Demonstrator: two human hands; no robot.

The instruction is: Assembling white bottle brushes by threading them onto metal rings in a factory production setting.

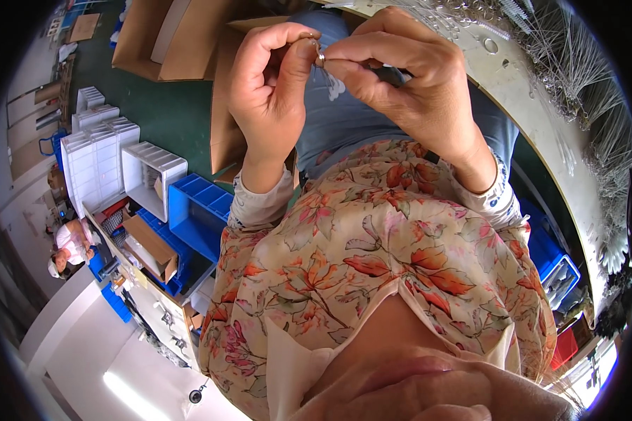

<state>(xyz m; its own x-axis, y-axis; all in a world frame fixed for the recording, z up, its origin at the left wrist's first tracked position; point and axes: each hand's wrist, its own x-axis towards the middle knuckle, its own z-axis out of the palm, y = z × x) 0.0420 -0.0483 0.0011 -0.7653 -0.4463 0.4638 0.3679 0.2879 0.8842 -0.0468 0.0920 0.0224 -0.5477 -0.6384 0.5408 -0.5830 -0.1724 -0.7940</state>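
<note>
The floral shirt (386, 266) is nearest, and beyond it are the 2 hands, raised above the lap in blue trousers (351, 116). The left hand (270, 91) and the right hand (414, 81) come together at the fingertips. Each of them pinches, with thumb and index finger, the same 1 metal piece (321, 58), which is small and shiny; its exact form I cannot tell. Under the right palm shows 1 dark thing (392, 74); whether it is gripped, I cannot tell.

In my judgement, the step in hand is fine work by fingertips on this piece, not yet finished. The next move seems to call for a steady left pinch and a small, controlled turn or pull from the right.

To the right is 1 table (541, 126). On it lie many thin wires (583, 70), too tangled to count, and at least 1 loose ring (490, 46). Under its edge stands 1 blue bin (560, 277).

Farther to the left, I count at least 2 cartons (182, 38), 1 open white crate (163, 158) beside a stack (98, 154) of others, and 1 large blue crate (202, 214). Farthest is 1 other person (70, 242), wearing a white cap.
</note>
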